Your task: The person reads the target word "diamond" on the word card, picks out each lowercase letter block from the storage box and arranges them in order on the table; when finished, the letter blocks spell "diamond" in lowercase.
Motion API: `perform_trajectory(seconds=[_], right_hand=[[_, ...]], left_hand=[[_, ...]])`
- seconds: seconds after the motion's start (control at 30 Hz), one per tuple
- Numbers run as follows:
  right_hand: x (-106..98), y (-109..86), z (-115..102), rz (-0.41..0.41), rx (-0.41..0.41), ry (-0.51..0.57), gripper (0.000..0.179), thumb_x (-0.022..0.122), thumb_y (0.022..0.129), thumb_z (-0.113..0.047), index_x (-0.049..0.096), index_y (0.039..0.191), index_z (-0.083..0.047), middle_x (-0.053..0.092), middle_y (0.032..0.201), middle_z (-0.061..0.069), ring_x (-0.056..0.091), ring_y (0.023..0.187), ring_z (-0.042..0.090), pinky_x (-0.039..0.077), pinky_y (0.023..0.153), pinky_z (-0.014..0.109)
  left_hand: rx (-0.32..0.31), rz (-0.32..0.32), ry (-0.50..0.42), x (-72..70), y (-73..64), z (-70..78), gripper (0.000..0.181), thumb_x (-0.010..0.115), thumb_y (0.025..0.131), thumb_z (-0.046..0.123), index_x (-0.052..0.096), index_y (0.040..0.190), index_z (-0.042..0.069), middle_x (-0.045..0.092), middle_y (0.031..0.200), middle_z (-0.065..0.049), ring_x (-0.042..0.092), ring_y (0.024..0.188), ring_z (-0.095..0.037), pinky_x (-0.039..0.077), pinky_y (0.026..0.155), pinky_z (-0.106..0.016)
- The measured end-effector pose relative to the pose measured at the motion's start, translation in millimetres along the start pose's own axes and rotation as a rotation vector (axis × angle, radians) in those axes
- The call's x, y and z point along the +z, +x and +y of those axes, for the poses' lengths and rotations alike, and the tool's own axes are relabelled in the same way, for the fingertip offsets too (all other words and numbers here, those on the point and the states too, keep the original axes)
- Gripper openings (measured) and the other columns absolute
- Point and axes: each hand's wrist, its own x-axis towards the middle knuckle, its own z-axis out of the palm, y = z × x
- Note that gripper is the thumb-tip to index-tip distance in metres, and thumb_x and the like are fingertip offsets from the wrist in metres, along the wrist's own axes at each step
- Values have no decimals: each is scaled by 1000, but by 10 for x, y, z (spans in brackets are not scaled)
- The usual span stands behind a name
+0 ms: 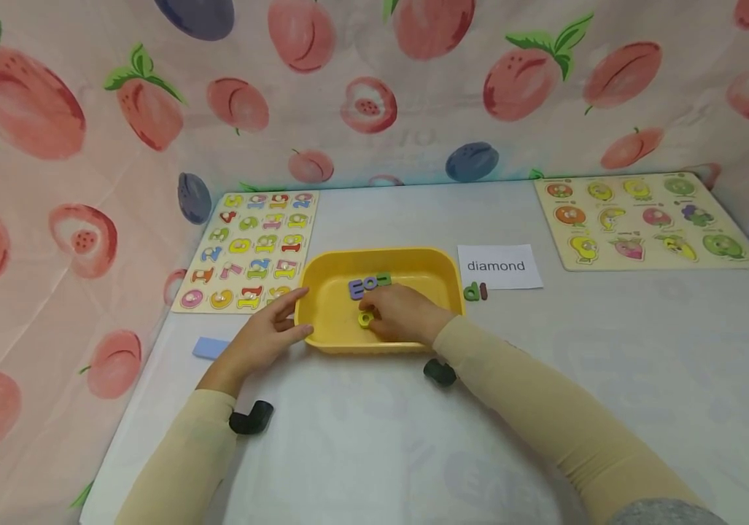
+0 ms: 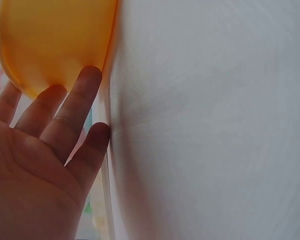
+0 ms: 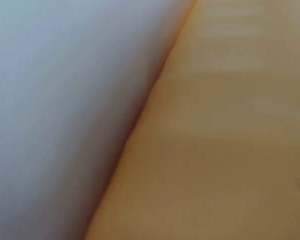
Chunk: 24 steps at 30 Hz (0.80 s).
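A yellow plastic tray [image 1: 328, 266] stands on the white table. My left hand [image 1: 262, 339] touches its left end, fingers spread and fairly straight; the left wrist view shows the fingertips against the tray's side. Reaching into the tray, my right hand [image 1: 403, 313] has its thumb and finger at a small yellow ring-shaped letter [image 1: 365, 319] and appears to pinch it. Just beyond lie a purple letter [image 1: 356, 290], a blue-purple letter [image 1: 370, 283] and a green letter [image 1: 383, 279]. Only the tray's outer wall [image 3: 215, 150] and white cloth show in the right wrist view.
Right of the tray are a card reading "diamond" [image 1: 499, 266], a green letter [image 1: 472, 292] and a dark red letter [image 1: 483, 291]. A number board [image 1: 262, 227] lies behind left, a fruit board [image 1: 650, 233] behind right. A blue block [image 1: 210, 348] sits by the left wrist.
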Motion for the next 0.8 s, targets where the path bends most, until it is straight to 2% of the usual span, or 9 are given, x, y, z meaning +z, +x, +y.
perform_trajectory(seconds=[0.17, 0.3, 0.47, 0.8], right_hand=[[-65, -42, -24, 27, 44, 50, 33, 63, 95, -15, 68, 127, -6, 68, 123, 5, 61, 113, 19, 47, 104, 35], [-116, -76, -36, 53, 81, 81, 34, 64, 95, -18, 68, 128, -10, 67, 124, 2, 60, 108, 18, 47, 103, 34], [-189, -147, -35, 82, 89, 101, 32, 65, 94, -17, 70, 125, -11, 68, 117, 0, 58, 98, 18, 49, 97, 32], [-326, -344, 36, 136, 77, 109, 30, 68, 95, -21, 69, 123, -8, 68, 114, 3, 61, 106, 24, 50, 98, 36]], left_hand=[[9, -11, -7, -9, 13, -17, 73, 72, 93, 32, 36, 157, 26, 34, 159, -13, 53, 129, -36, 43, 106, -48], [7, -13, -4, -6, 12, -17, 73, 72, 93, 33, 36, 157, 26, 33, 159, -14, 53, 129, -36, 42, 107, -50], [-12, -10, -9, -2, 11, -4, 73, 73, 93, 33, 36, 156, 29, 33, 160, -12, 53, 129, -35, 43, 107, -49], [-31, -3, 0, 4, 5, 14, 74, 73, 92, 35, 36, 156, 31, 33, 160, -10, 51, 131, -35, 43, 107, -50]])
